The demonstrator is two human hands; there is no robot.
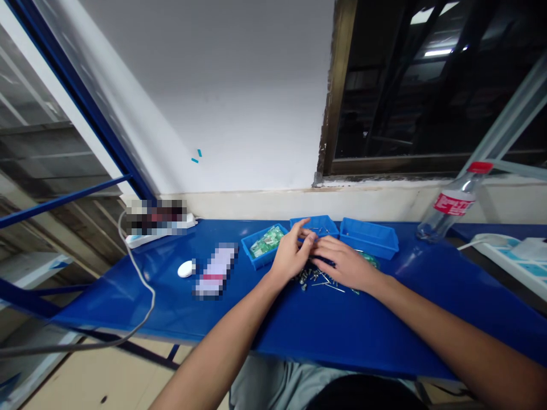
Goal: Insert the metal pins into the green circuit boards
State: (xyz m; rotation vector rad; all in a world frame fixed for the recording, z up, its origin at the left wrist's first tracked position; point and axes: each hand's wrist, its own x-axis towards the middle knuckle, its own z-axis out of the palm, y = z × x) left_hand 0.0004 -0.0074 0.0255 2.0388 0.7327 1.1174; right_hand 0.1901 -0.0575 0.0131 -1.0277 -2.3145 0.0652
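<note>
My left hand [293,249] and my right hand [344,263] meet above the blue table, fingertips close together. The left thumb and fingers are drawn together, one finger pointing up; anything small between them is hidden. The right fingers reach across to the left ones, and what they pinch cannot be made out. Beneath the hands lies a loose pile of small metal screws and pins [318,278]. Left of them a blue bin [256,263] holds green circuit-board-like pieces [268,240]. Behind the hands sits a second blue bin [327,221] with thin metal pieces. Green pieces [371,260] lie partly behind the right hand.
Another blue bin [371,242] stands at the back right. A plastic bottle with a red cap [453,202] is farther right. To the left are a white oval object [186,269], a blurred flat object [217,267] and a grey cable [149,290]. A power strip [513,265] lies far right.
</note>
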